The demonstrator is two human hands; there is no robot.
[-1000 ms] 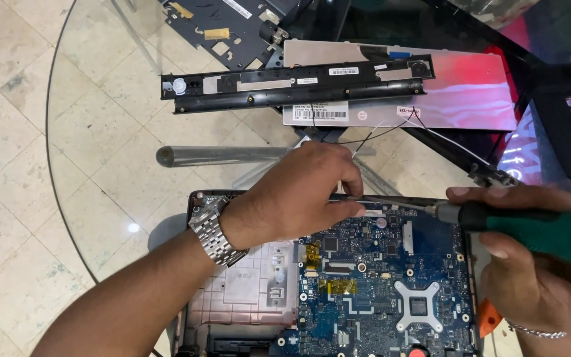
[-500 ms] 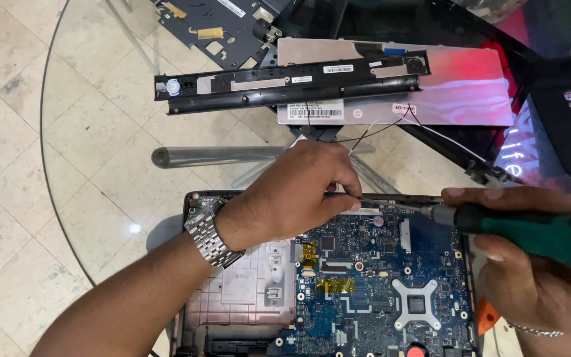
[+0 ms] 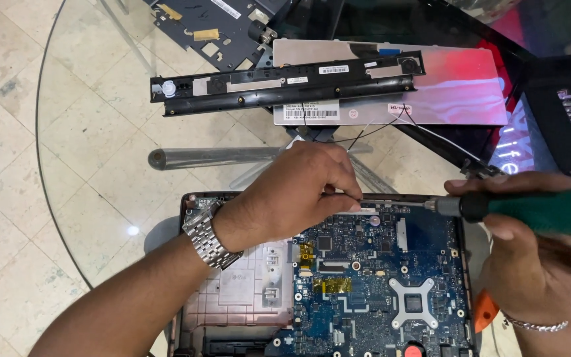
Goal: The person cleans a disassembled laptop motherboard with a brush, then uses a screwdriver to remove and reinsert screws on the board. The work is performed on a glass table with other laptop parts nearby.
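While the left hand pinches the screwdriver tip and the right hand wraps its green handle, that blue motherboard (fragile, I'd guess) looks edges-only.

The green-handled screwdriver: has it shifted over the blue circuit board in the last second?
No. The green-handled screwdriver lies level along the blue circuit board's top edge as before, its tip at the left hand's fingers.

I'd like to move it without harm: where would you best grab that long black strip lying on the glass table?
Probably the long black strip mid-length, fingers pinching its two long edges from above. It lies flat, narrow and thin, its right part resting on the silvery panel, so the ends could flex.
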